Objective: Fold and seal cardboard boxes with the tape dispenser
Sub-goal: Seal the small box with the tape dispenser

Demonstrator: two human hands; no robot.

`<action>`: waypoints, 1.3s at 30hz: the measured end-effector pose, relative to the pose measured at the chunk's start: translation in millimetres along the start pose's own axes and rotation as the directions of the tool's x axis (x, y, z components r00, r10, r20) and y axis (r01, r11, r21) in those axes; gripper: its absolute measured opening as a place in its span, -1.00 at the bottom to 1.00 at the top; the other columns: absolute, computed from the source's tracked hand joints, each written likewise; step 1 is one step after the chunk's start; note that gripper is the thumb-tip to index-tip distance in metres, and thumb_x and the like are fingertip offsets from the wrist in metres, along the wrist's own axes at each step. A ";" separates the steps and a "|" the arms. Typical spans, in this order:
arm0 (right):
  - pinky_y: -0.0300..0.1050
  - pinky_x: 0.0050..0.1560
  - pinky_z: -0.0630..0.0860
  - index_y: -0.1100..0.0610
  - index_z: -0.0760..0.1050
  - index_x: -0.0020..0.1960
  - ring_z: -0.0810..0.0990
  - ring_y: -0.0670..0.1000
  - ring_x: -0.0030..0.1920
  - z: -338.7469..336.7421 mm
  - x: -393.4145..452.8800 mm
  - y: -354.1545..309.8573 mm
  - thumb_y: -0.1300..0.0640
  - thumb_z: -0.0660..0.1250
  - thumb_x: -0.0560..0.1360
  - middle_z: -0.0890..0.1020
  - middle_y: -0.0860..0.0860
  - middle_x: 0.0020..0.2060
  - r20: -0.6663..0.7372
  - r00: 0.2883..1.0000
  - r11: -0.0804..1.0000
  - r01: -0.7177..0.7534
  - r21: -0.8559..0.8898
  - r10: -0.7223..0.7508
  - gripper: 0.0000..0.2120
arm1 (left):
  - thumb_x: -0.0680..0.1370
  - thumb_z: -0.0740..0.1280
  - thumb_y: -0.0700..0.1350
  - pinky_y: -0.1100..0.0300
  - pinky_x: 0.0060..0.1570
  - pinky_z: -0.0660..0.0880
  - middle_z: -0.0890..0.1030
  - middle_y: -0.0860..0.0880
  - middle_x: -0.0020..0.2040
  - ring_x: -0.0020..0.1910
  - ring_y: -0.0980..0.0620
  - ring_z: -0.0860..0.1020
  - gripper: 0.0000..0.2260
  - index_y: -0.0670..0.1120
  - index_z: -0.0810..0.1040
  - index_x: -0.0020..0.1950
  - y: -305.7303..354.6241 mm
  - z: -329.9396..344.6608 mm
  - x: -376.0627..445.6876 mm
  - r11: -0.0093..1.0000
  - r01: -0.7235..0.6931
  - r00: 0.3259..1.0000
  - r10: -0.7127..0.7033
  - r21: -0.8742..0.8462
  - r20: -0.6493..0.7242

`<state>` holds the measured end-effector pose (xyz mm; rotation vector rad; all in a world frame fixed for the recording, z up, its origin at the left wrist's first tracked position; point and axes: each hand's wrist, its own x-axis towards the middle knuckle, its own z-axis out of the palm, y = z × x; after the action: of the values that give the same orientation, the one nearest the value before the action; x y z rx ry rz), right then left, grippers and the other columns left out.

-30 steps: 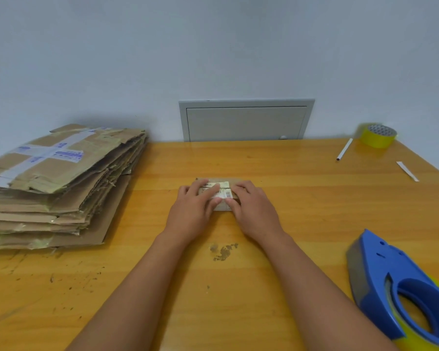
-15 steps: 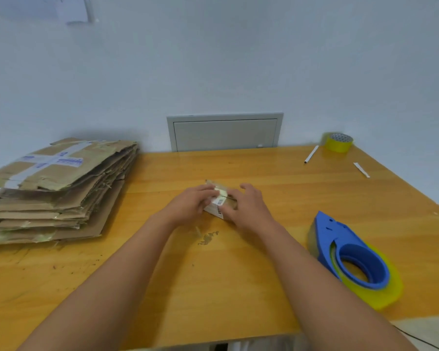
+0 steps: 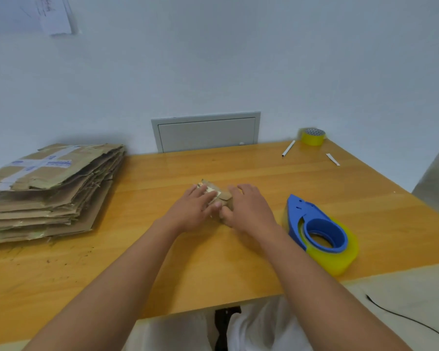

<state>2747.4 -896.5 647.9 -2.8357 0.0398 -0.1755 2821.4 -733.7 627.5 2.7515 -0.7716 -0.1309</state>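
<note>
i'm looking down at a wide wooden table [image 3: 238, 163] pushed against a pale wall, and everything i need is lying on it. the biggest thing is the stack of flattened cardboard boxes [image 3: 48, 188] sitting at the far left, well apart from the work spot, i judge so the middle is free for folding. behind the table a grey access panel [image 3: 205, 131] is set into the wall. next in size, the blue tape dispenser [image 3: 317, 226] with its yellow-tinted roll is lying on its side just beside my right hand [image 3: 251, 209], near enough to grab once the flaps are down. at the far right corner a spare roll of yellow tape [image 3: 313, 136] is resting, with a white pen-like stick [image 3: 288, 148] and a small white strip [image 3: 332, 159] near it.

in the middle, both hands are pressing on a small cardboard box [image 3: 219, 195], which is sitting on the table between them. my left hand [image 3: 192, 210] is lying over its near-left side with fingers together and flat on the top flap; the right hand is cupping the right side, fingers slightly spread, thumb tucked against the front face. i'm reading this as holding the flaps shut so tape can go on; no fresh seam tape is showing, though the hands are hiding most of the top.
</note>
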 end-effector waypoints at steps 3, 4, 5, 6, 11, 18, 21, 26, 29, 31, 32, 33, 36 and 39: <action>0.11 0.53 0.05 0.05 0.15 0.58 -0.02 0.17 0.58 -12.9 -21.0 7.7 -0.10 0.13 0.62 0.18 0.10 0.56 -0.046 0.997 0.994 -0.071 -0.083 0.067 -0.43 | 0.63 -0.04 0.28 0.02 0.53 0.00 0.12 -0.10 0.61 0.58 -0.09 0.01 -0.44 0.08 0.21 0.58 15.0 7.1 -2.4 0.990 0.020 0.999 -0.015 0.142 -0.033; 0.12 0.53 0.03 0.04 0.17 0.57 -0.03 0.18 0.58 -15.9 -28.6 11.1 -0.09 0.12 0.63 0.17 0.10 0.56 -0.059 0.993 0.988 -0.108 -0.109 0.102 -0.45 | 0.62 -0.07 0.31 -0.02 0.51 0.05 0.13 -0.08 0.60 0.56 -0.11 0.04 -0.43 0.11 0.20 0.58 21.7 9.7 -4.3 0.987 0.039 0.999 -0.033 0.157 -0.042; 0.14 0.52 0.02 0.04 0.18 0.56 -0.03 0.20 0.57 -18.4 -36.2 14.7 -0.08 0.12 0.63 0.16 0.11 0.56 -0.076 0.987 0.980 -0.149 -0.132 0.139 -0.47 | 0.62 -0.07 0.31 -0.06 0.49 0.08 0.12 -0.07 0.60 0.55 -0.13 0.06 -0.44 0.13 0.19 0.57 29.3 12.5 -7.1 0.985 0.058 0.998 -0.051 0.165 -0.046; 0.15 0.51 0.04 0.04 0.21 0.55 0.00 0.22 0.56 -19.7 -43.5 18.7 -0.07 0.12 0.63 0.17 0.12 0.55 -0.096 0.980 0.970 -0.189 -0.152 0.176 -0.48 | 0.63 -0.06 0.30 -0.08 0.47 0.09 0.12 -0.07 0.60 0.54 -0.15 0.07 -0.46 0.14 0.18 0.58 37.1 15.6 -10.3 0.982 0.070 0.997 -0.062 0.176 -0.052; 0.13 0.36 0.22 0.02 0.25 0.49 0.20 0.24 0.40 -21.0 -76.2 35.8 -0.03 0.16 0.61 0.18 0.16 0.47 -0.186 0.918 0.895 -0.386 -0.222 0.350 -0.53 | 0.64 -0.10 0.29 -0.12 0.45 0.09 0.11 -0.09 0.59 0.51 -0.19 0.08 -0.48 0.16 0.14 0.58 64.5 25.6 -20.8 0.971 0.096 0.993 -0.078 0.217 -0.089; 0.07 0.06 0.45 -0.01 -0.03 0.62 0.50 0.19 0.16 -18.8 -87.5 51.9 0.09 0.08 0.65 0.21 0.25 0.46 -0.052 0.886 0.871 -0.462 -0.166 0.460 -0.42 | 0.66 -0.11 0.26 -0.11 0.48 0.01 0.10 -0.08 0.60 0.55 -0.17 0.03 -0.50 0.18 0.10 0.59 66.5 38.2 -21.0 0.974 0.131 0.982 -0.102 0.183 -0.159; -0.01 -0.17 0.44 0.01 -0.03 0.61 0.52 0.15 0.07 -18.1 -83.3 53.7 0.15 0.11 0.65 0.27 0.26 0.42 -0.077 0.895 0.888 -0.446 -0.114 0.440 -0.41 | 0.68 -0.09 0.22 -0.06 0.49 0.01 0.12 -0.09 0.59 0.56 -0.15 0.04 -0.53 0.18 0.12 0.59 63.7 41.1 -14.5 0.977 0.122 0.977 -0.087 0.175 -0.196; -0.03 -0.10 0.40 -0.02 0.04 0.61 0.52 0.18 0.15 -23.8 -60.8 53.5 0.03 0.11 0.68 0.42 0.20 0.31 -0.211 0.930 0.953 -0.302 0.033 0.302 -0.47 | 0.69 -0.04 0.18 -0.02 0.46 0.04 0.17 -0.10 0.56 0.53 -0.17 0.07 -0.58 0.24 0.15 0.57 51.3 39.3 1.8 0.974 0.117 0.971 -0.072 0.192 -0.229; -0.01 -0.05 0.38 -0.05 0.18 0.57 0.52 0.20 0.15 -33.6 -34.7 56.7 0.00 0.13 0.67 0.51 0.17 0.23 -0.286 0.927 0.959 -0.182 0.216 0.241 -0.53 | 0.68 -0.01 0.18 0.00 0.45 0.03 0.18 -0.10 0.56 0.54 -0.15 0.08 -0.59 0.23 0.20 0.55 39.8 36.6 16.3 0.971 0.144 0.961 -0.093 0.188 -0.259; -0.03 -0.10 0.37 -0.04 0.32 0.48 0.52 0.19 0.09 -37.8 -17.1 61.2 0.02 0.18 0.65 0.57 0.13 0.16 -0.313 0.925 0.919 -0.085 0.385 0.217 -0.60 | 0.69 -0.01 0.17 0.00 0.47 -0.02 0.14 -0.08 0.59 0.57 -0.13 0.03 -0.59 0.21 0.22 0.55 31.0 36.1 27.2 0.972 0.150 0.959 -0.099 0.178 -0.267; -0.04 -0.13 0.37 -0.05 0.37 0.43 0.53 0.16 0.04 -39.5 -9.4 63.6 0.02 0.20 0.64 0.58 0.09 0.12 -0.314 0.923 0.883 -0.055 0.467 0.224 -0.64 | 0.69 -0.01 0.16 -0.01 0.49 -0.05 0.12 -0.06 0.60 0.58 -0.11 0.00 -0.58 0.20 0.21 0.55 26.7 36.2 32.8 0.974 0.147 0.960 -0.098 0.174 -0.263; -0.04 -0.16 0.38 -0.06 0.40 0.38 0.53 0.13 -0.01 -41.3 -2.4 66.1 0.02 0.22 0.63 0.59 0.05 0.07 -0.302 0.922 0.840 -0.043 0.541 0.242 -0.69 | 0.69 -0.02 0.16 -0.03 0.50 -0.07 0.11 -0.05 0.61 0.59 -0.09 -0.03 -0.58 0.18 0.20 0.56 22.6 36.3 37.8 0.975 0.143 0.961 -0.097 0.168 -0.257; -0.04 -0.11 0.47 -0.10 0.45 0.27 0.54 0.05 -0.05 -42.8 14.5 76.9 -0.01 0.27 0.63 0.55 -0.12 -0.07 -0.257 0.928 0.731 -0.024 0.682 0.270 -0.77 | 0.69 -0.03 0.15 -0.06 0.52 -0.08 0.10 -0.02 0.62 0.60 -0.07 -0.05 -0.57 0.16 0.18 0.57 12.5 36.2 49.1 0.979 0.145 0.960 -0.104 0.141 -0.260; -0.23 -0.08 0.46 -0.12 0.49 0.28 0.55 -0.02 0.07 -42.2 25.5 92.0 -0.06 0.29 0.62 0.56 -0.14 0.05 -0.247 0.935 0.712 -0.010 0.702 0.256 -0.75 | 0.69 -0.04 0.15 -0.06 0.52 -0.07 0.09 -0.01 0.62 0.60 -0.05 -0.06 -0.56 0.17 0.16 0.58 7.3 37.2 56.7 0.979 0.153 0.957 -0.113 0.132 -0.267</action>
<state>2766.6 -997.9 663.6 -2.0062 0.2088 -0.5140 2860.1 -778.2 593.3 2.8830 -0.5461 0.2664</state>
